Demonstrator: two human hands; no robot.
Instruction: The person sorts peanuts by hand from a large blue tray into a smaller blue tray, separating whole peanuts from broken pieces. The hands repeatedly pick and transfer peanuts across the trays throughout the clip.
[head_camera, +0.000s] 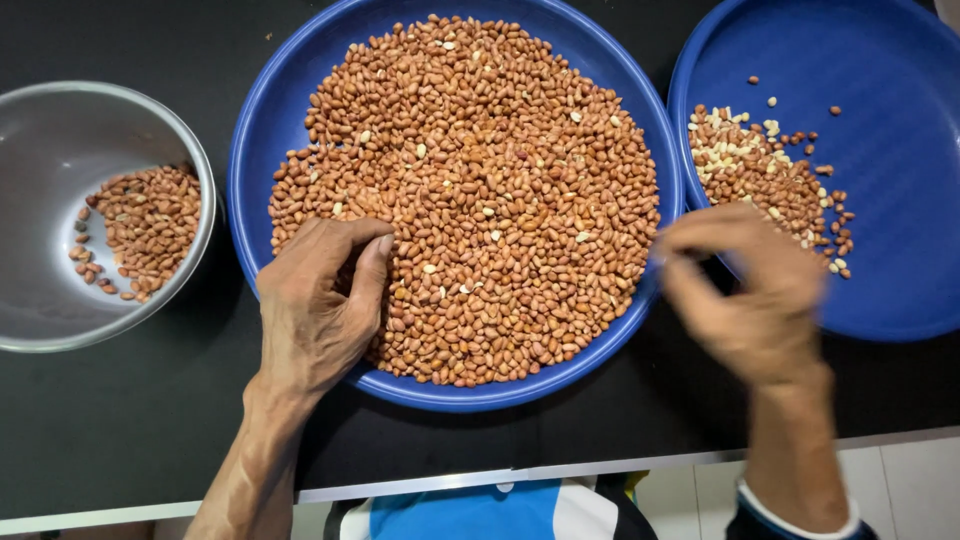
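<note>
Head view looks straight down on your black desk (120, 420), where a large round blue plastic tray (262, 140) heaped with red-brown skinned peanuts (480, 190) sits in the middle. Your left hand (318, 305) rests at about eight o'clock on that tray, its fingers (372, 268) curled loosely with the tips down among the peanuts at the heap's edge; whether any nut is pinched between them you cannot tell from here. Your right hand (745, 295) is blurred, hovering over the gap at the tray's three o'clock rim, thumb and fingers drawn together into a pinch (what they grip, if anything, is too smeared to make out). Just beyond it, at three o'clock, lies a second round blue tray (880, 80) carrying a small patch of mixed pale and brown peanuts (760, 175). At nine o'clock stands a round grey metal bowl (50, 150) holding a modest pile of brown peanuts (148, 225) against its right wall.
</note>
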